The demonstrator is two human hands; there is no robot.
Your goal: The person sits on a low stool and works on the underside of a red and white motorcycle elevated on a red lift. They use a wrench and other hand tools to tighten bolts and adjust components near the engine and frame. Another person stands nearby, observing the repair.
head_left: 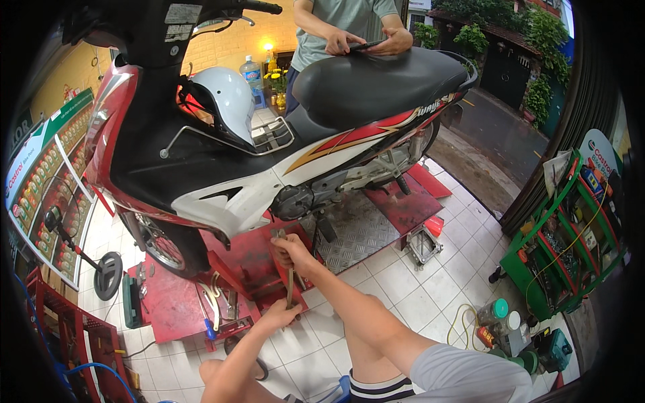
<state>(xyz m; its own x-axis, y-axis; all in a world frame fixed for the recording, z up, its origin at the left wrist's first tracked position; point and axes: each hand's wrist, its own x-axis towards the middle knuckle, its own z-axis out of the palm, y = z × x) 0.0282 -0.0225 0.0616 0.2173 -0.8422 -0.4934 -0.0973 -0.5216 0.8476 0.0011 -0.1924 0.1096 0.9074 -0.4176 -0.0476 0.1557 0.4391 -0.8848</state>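
Note:
A long, narrow brownish tool [290,289] runs nearly upright between my hands in front of the red lift. My right hand [292,252] is closed round its upper part, where a small greyish end shows above the fingers. Lower down, my left hand [281,314] grips its bottom end. I cannot make out what kind of tool it is. Just beyond my right hand are the red and white motorbike's [232,198] lower fairing and round dark engine cover [293,201]. The motorbike stands on the red lift [168,305].
A blue-handled screwdriver [209,329] and other hand tools lie on the lift's left part, beside a green case [131,299]. A green tool rack [564,235] and jars [494,312] stand at right. Behind the seat, another person [349,30] holds a dark device. A white helmet [225,101] rests on the motorbike.

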